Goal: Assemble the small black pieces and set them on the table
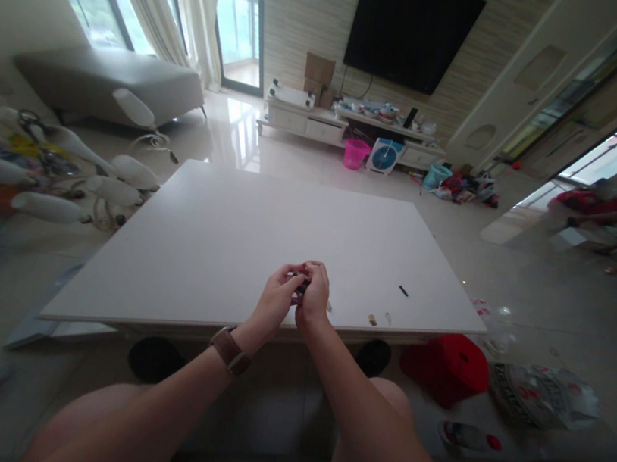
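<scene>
Black, small and mostly hidden, an object sits cupped between the left hand and the right hand, over the near side of the white table. Both hands are curled inward around it, close together, gripping it from either side.

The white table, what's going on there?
A person's left hand and right hand hold a small dark object over the near part of the table. They hide much of it, so I can't tell what it is. A black strip and brown piece lie to the right.
</scene>
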{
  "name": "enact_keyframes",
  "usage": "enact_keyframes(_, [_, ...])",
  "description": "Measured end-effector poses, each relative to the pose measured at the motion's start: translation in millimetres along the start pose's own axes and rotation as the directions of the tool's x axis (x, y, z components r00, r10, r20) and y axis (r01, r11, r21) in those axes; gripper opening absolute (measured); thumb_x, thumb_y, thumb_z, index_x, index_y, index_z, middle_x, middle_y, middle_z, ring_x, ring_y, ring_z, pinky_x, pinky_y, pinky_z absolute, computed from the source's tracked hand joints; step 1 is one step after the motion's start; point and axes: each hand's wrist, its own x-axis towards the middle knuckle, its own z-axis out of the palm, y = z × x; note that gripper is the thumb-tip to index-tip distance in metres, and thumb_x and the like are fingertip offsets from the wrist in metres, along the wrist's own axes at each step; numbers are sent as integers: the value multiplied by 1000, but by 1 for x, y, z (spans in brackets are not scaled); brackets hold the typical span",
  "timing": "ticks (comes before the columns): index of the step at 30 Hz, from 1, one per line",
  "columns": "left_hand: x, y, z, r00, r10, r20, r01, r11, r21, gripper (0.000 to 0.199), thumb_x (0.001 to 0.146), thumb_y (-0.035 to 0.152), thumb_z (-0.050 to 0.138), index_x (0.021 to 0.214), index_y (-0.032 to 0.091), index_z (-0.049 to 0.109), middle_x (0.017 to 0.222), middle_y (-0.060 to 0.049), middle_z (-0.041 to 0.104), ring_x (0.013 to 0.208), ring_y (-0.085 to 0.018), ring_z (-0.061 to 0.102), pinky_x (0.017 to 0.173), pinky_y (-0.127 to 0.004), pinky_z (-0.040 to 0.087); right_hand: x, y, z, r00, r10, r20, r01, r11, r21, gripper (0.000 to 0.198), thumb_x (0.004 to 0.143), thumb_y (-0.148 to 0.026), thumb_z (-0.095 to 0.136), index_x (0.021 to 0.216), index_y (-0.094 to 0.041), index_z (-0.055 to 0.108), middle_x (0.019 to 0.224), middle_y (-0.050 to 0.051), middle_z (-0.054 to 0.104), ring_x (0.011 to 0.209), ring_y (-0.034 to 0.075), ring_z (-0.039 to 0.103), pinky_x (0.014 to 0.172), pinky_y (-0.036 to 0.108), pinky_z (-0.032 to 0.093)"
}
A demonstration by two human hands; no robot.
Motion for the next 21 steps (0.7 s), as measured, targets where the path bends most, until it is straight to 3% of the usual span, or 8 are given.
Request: enact_keyframes(21, [1, -2, 1, 1000, 2, -9, -2, 1000, 8, 26, 69, 29, 67, 92, 17, 66, 78, -2, 66, 67, -13, 60, 55, -20, 46, -1, 0, 0, 1000, 26, -5, -26, 1000, 17, 19, 67, -35, 58, 80, -23, 52, 68, -5, 58, 58, 13, 56, 43, 20, 35])
